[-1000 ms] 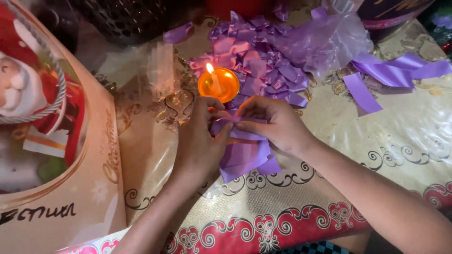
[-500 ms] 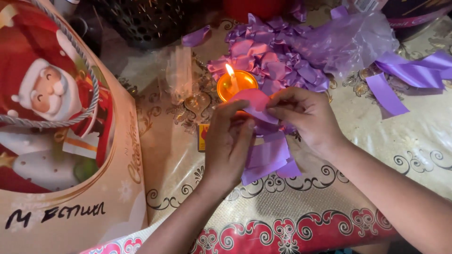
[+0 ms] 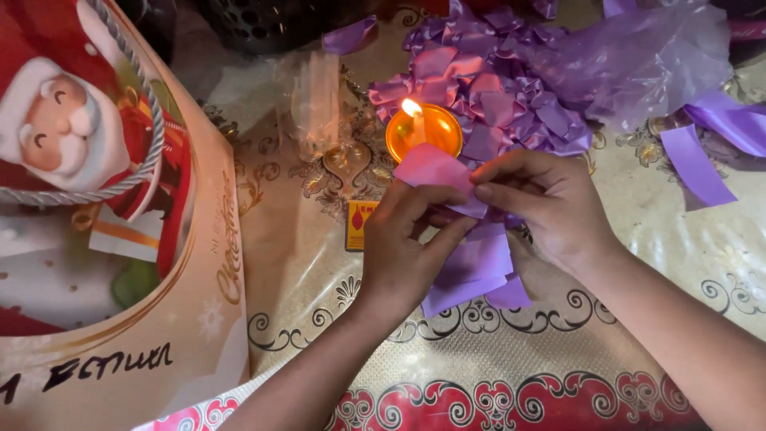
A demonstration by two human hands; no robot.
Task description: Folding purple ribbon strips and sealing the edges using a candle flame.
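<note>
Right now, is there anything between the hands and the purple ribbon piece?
Nothing visible. The left hand and the right hand both pinch the folded purple ribbon piece directly, just in front of the lit candle.

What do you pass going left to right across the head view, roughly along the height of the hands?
Festive gift bag → small matchbox → left hand → purple ribbon piece pinched by both hands → right hand → loose purple ribbon strip on the tablecloth.
</note>
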